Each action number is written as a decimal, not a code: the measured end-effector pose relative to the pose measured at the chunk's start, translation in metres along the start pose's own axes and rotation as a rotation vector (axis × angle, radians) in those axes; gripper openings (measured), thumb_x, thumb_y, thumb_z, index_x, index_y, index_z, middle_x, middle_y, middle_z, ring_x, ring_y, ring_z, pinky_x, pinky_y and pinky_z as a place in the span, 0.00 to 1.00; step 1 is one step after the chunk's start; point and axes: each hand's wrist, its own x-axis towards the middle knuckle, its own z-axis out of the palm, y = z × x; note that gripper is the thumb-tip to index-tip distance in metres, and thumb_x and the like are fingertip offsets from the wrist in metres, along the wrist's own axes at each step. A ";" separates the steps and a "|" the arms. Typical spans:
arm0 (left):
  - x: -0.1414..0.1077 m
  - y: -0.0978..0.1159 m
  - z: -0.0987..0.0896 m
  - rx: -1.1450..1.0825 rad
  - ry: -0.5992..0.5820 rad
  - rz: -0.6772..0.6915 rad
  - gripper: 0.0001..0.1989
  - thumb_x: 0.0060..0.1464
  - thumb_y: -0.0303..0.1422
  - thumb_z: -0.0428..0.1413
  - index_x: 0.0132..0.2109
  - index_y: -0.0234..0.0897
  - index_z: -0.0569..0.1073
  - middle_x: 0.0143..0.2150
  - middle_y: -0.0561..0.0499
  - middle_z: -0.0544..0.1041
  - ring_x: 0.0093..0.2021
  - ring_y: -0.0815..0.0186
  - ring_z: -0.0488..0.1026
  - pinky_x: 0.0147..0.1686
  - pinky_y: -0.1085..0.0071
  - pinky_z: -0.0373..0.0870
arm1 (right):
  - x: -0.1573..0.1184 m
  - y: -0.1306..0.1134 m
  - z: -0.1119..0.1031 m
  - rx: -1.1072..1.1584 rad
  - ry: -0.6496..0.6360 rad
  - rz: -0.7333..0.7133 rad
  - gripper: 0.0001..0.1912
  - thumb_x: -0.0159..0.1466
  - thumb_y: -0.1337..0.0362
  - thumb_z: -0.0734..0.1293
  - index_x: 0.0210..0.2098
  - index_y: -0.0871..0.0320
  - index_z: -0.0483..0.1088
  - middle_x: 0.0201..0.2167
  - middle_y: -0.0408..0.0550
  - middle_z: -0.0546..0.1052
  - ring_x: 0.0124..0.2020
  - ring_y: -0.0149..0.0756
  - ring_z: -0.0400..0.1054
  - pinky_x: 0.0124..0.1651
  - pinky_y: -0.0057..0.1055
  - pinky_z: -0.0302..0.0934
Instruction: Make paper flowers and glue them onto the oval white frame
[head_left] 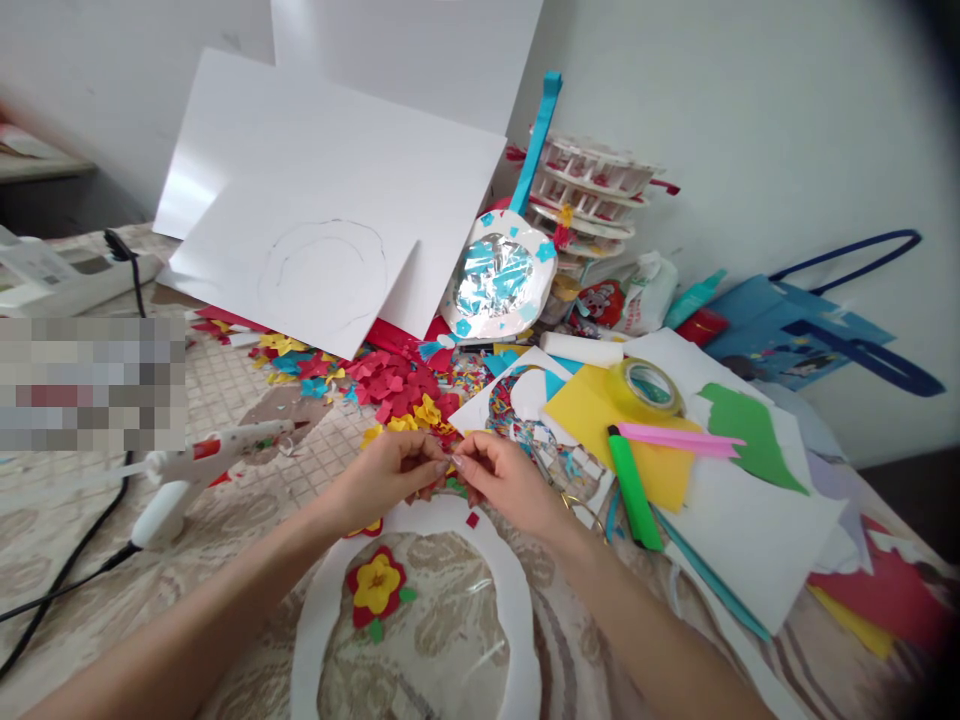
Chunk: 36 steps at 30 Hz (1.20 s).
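My left hand (396,468) and my right hand (506,475) meet just above the top edge of a white paper ring (523,640). Both have their fingers pinched together at the tips; whatever lies between them is too small to name. Clear film spans the ring's middle, where a red and yellow paper flower (376,585) with green leaves lies. A small red square (472,519) sits on the ring below my right hand. Part of another flower (373,528) shows under my left wrist.
A white glue gun (169,495) with a black cord lies left. Paper flowers (390,383) are heaped beyond my hands. At right are a green marker (634,490), a tape roll (649,387), scissors (581,505) and colored paper. White boards (322,180) lean behind.
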 end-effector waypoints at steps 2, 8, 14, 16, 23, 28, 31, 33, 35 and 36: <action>0.000 0.000 0.000 -0.009 -0.004 0.005 0.11 0.52 0.38 0.54 0.30 0.34 0.68 0.23 0.55 0.70 0.21 0.73 0.65 0.20 0.77 0.61 | 0.000 0.000 0.000 0.043 0.000 0.023 0.08 0.63 0.60 0.60 0.31 0.57 0.64 0.22 0.36 0.65 0.17 0.24 0.62 0.20 0.21 0.54; 0.000 0.001 0.001 -0.042 -0.003 -0.002 0.11 0.52 0.39 0.54 0.31 0.34 0.68 0.23 0.55 0.70 0.21 0.74 0.65 0.20 0.78 0.60 | -0.002 0.001 -0.001 0.096 0.017 0.044 0.08 0.63 0.60 0.61 0.30 0.57 0.62 0.19 0.36 0.64 0.16 0.24 0.60 0.18 0.20 0.51; -0.001 0.003 0.002 -0.042 -0.040 -0.023 0.13 0.51 0.41 0.55 0.30 0.33 0.68 0.24 0.53 0.72 0.21 0.73 0.65 0.19 0.77 0.61 | -0.004 0.000 -0.001 0.055 -0.038 -0.008 0.09 0.64 0.60 0.59 0.30 0.57 0.63 0.22 0.37 0.64 0.19 0.25 0.61 0.21 0.21 0.56; 0.000 0.001 0.001 -0.071 -0.043 -0.032 0.12 0.51 0.40 0.55 0.31 0.34 0.68 0.25 0.53 0.72 0.21 0.73 0.65 0.19 0.78 0.61 | -0.006 -0.001 -0.006 0.010 -0.006 -0.024 0.10 0.65 0.59 0.58 0.30 0.57 0.63 0.22 0.37 0.65 0.20 0.26 0.62 0.23 0.23 0.57; 0.001 0.000 -0.003 -0.165 -0.027 -0.052 0.13 0.52 0.41 0.56 0.30 0.34 0.69 0.23 0.55 0.70 0.20 0.75 0.63 0.19 0.78 0.58 | -0.046 0.007 -0.057 -0.493 0.287 0.002 0.09 0.65 0.60 0.58 0.31 0.56 0.64 0.24 0.40 0.69 0.23 0.31 0.65 0.27 0.27 0.57; 0.001 0.005 -0.001 -0.230 0.009 -0.095 0.13 0.50 0.41 0.58 0.29 0.35 0.68 0.22 0.56 0.70 0.20 0.76 0.62 0.19 0.78 0.57 | -0.079 0.026 -0.075 -0.847 0.249 0.146 0.03 0.61 0.63 0.61 0.31 0.55 0.63 0.28 0.43 0.72 0.30 0.36 0.68 0.32 0.30 0.59; 0.001 0.006 -0.001 -0.243 0.028 -0.125 0.12 0.50 0.39 0.58 0.29 0.34 0.68 0.21 0.57 0.70 0.19 0.76 0.62 0.19 0.79 0.56 | -0.090 0.031 -0.070 -0.958 0.238 0.194 0.04 0.58 0.65 0.63 0.33 0.55 0.61 0.31 0.45 0.72 0.31 0.37 0.69 0.31 0.29 0.59; 0.001 0.005 -0.001 -0.245 0.037 -0.140 0.12 0.49 0.39 0.59 0.30 0.34 0.68 0.22 0.57 0.71 0.19 0.76 0.62 0.19 0.79 0.56 | -0.093 0.031 -0.066 -1.014 0.224 0.190 0.06 0.58 0.66 0.63 0.36 0.55 0.61 0.33 0.46 0.71 0.32 0.38 0.69 0.30 0.29 0.59; 0.001 0.005 -0.001 -0.247 0.050 -0.144 0.13 0.49 0.40 0.59 0.30 0.34 0.68 0.23 0.56 0.72 0.19 0.76 0.63 0.19 0.79 0.56 | -0.093 0.031 -0.063 -1.073 0.217 0.184 0.08 0.57 0.68 0.62 0.37 0.55 0.61 0.34 0.47 0.71 0.33 0.40 0.70 0.30 0.29 0.58; 0.001 0.005 -0.001 -0.249 0.055 -0.140 0.13 0.48 0.40 0.59 0.30 0.35 0.68 0.23 0.56 0.72 0.19 0.76 0.63 0.19 0.79 0.56 | -0.093 0.031 -0.062 -1.105 0.218 0.184 0.08 0.57 0.68 0.62 0.37 0.56 0.61 0.35 0.48 0.71 0.34 0.41 0.70 0.30 0.30 0.57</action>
